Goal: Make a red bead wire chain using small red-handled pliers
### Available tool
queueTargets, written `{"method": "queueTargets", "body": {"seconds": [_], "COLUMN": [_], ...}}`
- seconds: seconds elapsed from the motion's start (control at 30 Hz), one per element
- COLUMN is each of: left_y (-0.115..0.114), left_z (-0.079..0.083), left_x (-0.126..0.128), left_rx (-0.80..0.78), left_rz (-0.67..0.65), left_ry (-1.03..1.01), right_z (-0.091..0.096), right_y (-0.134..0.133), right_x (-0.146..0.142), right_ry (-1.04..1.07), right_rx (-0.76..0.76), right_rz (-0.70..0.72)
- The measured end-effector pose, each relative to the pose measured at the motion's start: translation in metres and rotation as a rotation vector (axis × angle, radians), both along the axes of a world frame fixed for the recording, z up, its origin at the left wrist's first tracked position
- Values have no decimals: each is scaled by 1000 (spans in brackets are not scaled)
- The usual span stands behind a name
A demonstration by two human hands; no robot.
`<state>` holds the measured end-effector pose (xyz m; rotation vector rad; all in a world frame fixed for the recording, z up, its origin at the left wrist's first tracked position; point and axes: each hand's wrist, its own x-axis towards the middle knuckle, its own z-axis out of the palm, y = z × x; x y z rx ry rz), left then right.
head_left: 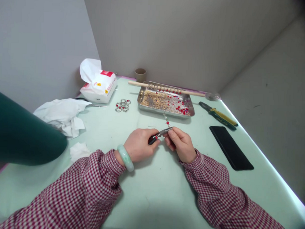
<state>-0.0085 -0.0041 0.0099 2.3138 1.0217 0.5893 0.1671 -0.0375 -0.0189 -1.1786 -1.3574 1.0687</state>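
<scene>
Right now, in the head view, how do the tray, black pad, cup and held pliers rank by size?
1. Tray
2. Black pad
3. Cup and held pliers: too alike to rank; the left fingers partly hide the pliers.

soft, muted light covers the pale green counter [155, 184], with white glare along its right edge and a diffuse shadow at its near edge. darkness clips the view's upper right corner; black-handled metal pliers [163, 132] look slightly blurred.

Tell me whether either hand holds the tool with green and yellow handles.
No: the green-and-yellow tool lies on the table, while the left hand holds a black-handled tool.
</scene>
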Motion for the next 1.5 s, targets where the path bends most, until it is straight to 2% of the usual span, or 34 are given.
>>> {"method": "queueTargets", "body": {"seconds": [0.3,1.5], "left_y": [0,0], "left_z": [1,1], "left_x": [0,0], "left_rx": [-16,-7], "left_rz": [-6,-13], "left_ry": [-7,10], "right_z": [-1,0], "right_y": [-1,-1], "right_x": [2,1], "right_ry": [16,-13], "right_rx": [0,-10], "right_rz": [43,17]}}
